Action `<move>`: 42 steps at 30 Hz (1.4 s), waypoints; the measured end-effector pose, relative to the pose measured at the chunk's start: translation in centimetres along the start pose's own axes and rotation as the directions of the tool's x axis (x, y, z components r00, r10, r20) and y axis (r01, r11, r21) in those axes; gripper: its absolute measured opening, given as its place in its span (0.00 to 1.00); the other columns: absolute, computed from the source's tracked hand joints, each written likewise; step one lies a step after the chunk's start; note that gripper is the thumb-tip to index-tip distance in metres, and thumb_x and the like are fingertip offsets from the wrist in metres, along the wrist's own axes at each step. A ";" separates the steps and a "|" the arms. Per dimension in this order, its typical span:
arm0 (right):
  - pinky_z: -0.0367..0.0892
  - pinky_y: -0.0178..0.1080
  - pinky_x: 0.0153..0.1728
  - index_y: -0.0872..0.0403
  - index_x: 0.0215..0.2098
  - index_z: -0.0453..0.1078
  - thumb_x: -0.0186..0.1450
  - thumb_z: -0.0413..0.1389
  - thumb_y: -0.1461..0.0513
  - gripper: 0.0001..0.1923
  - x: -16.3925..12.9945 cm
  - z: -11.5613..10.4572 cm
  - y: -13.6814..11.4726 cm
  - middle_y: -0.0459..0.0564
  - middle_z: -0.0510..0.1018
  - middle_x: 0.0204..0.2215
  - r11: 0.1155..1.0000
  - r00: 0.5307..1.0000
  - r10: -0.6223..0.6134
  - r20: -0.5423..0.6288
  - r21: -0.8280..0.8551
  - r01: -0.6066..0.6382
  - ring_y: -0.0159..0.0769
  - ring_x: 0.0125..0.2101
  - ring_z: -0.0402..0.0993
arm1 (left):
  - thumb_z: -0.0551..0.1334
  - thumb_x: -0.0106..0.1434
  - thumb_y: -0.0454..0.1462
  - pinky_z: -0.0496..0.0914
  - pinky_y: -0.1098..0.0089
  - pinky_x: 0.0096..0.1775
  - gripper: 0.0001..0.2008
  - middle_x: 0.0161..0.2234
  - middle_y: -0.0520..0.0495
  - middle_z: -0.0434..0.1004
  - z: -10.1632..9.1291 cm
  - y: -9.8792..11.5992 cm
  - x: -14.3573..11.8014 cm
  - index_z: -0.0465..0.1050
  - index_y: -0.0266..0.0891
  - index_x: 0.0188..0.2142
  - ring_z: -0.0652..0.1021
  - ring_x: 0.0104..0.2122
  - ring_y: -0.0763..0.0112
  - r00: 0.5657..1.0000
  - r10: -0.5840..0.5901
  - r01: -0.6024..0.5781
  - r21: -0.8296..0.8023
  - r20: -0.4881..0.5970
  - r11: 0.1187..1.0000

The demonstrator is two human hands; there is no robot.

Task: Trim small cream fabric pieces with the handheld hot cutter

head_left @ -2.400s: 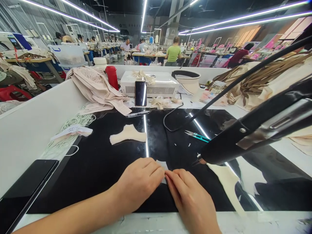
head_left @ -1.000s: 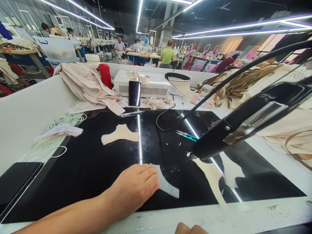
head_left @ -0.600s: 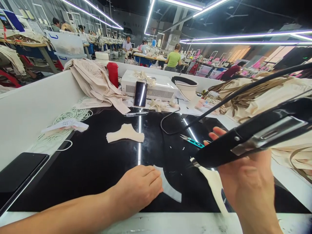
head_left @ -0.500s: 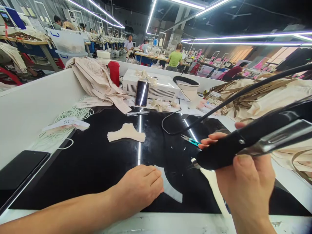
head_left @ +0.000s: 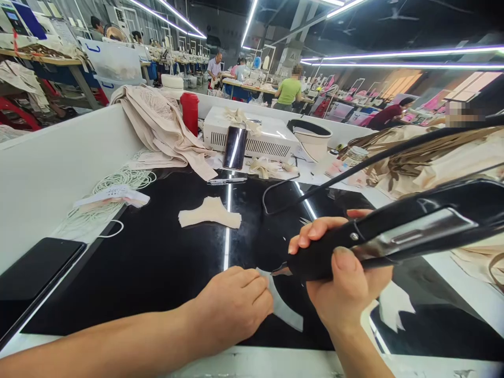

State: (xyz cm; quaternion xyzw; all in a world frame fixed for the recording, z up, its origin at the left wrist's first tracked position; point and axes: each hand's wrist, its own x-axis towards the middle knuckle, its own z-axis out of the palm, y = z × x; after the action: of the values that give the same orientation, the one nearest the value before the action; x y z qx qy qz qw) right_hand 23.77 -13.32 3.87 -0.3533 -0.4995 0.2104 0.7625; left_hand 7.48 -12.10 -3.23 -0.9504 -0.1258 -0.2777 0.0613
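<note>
My left hand (head_left: 238, 302) lies closed on the black table top (head_left: 165, 278), fingers pressed together on a curved pale grey fabric piece (head_left: 286, 310). The lower part of that piece sticks out to the right. In my right hand (head_left: 346, 278) is a black corded hand tool (head_left: 318, 257) with a metal lever along its side. Its pointed metal tip is at the upper end of the fabric piece; whether they touch I cannot tell. Farther back lies a cream shaped fabric stack (head_left: 210, 212). A white jagged fabric scrap (head_left: 396, 307) is right of my right wrist.
A phone (head_left: 235, 147) leans against a white vented box (head_left: 271, 139), with a pen (head_left: 226, 181) before it. Left are a red bottle (head_left: 189, 114), draped beige fabric (head_left: 157, 126), cord coils (head_left: 126, 181) and a black tablet-like device (head_left: 41, 265). The tool's cable (head_left: 378, 157) arcs across the right.
My right hand has moved left with the tool, bringing its tip to the grey fabric piece. The white scrap now shows at right. The snips are mostly hidden. My left hand keeps its hold.
</note>
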 end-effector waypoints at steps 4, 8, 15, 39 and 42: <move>0.74 0.40 0.24 0.47 0.51 0.66 0.64 0.64 0.58 0.19 -0.1 -0.2 0.5 0.42 0.75 0.31 1.000 1.000 -0.004 -0.018 -0.011 0.004 0.33 0.26 0.73 | 0.55 0.75 0.34 0.75 0.68 0.39 0.10 0.38 0.45 0.80 -0.2 0.0 0.2 0.72 0.35 0.38 0.81 0.41 0.67 0.999 -0.007 0.006 -0.016 -0.044 1.000; 0.73 0.39 0.24 0.48 0.51 0.66 0.64 0.64 0.59 0.19 -0.2 -0.2 0.6 0.42 0.75 0.31 1.000 1.000 -0.013 -0.025 0.004 0.014 0.33 0.26 0.72 | 0.53 0.75 0.33 0.75 0.67 0.38 0.11 0.37 0.46 0.81 -0.5 0.0 0.3 0.72 0.35 0.38 0.81 0.41 0.67 0.998 -0.013 0.012 -0.020 -0.058 1.000; 0.73 0.39 0.24 0.46 0.50 0.65 0.64 0.63 0.60 0.18 0.0 0.1 0.5 0.41 0.75 0.30 1.000 0.999 0.015 -0.035 0.006 -0.015 0.32 0.24 0.72 | 0.53 0.75 0.33 0.75 0.68 0.39 0.11 0.39 0.45 0.81 -0.7 -0.1 0.2 0.72 0.36 0.37 0.81 0.42 0.67 1.000 0.000 0.000 -0.015 -0.024 1.000; 0.72 0.37 0.22 0.46 0.50 0.64 0.62 0.64 0.56 0.21 0.0 1.6 1.3 0.40 0.74 0.30 0.992 0.998 0.061 -0.026 0.116 -0.057 0.31 0.25 0.71 | 0.56 0.74 0.33 0.76 0.67 0.36 0.10 0.39 0.45 0.82 -0.5 -0.2 0.2 0.73 0.35 0.36 0.81 0.40 0.66 0.998 0.014 -0.014 -0.011 -0.061 1.000; 0.72 0.37 0.24 0.46 0.50 0.63 0.64 0.64 0.57 0.20 -0.2 1.7 1.7 0.40 0.75 0.30 0.992 0.997 0.068 -0.021 0.108 -0.065 0.32 0.26 0.71 | 0.55 0.75 0.34 0.76 0.68 0.36 0.10 0.40 0.45 0.82 -0.5 -0.1 0.2 0.74 0.35 0.37 0.81 0.40 0.67 0.998 0.008 -0.008 -0.010 -0.065 1.000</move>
State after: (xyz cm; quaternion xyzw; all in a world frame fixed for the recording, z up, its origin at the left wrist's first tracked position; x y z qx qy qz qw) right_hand 22.22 -11.76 2.93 -0.3308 -0.4660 0.2579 0.7790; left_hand 7.38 -12.02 -2.68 -0.9417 -0.1185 -0.3089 0.0616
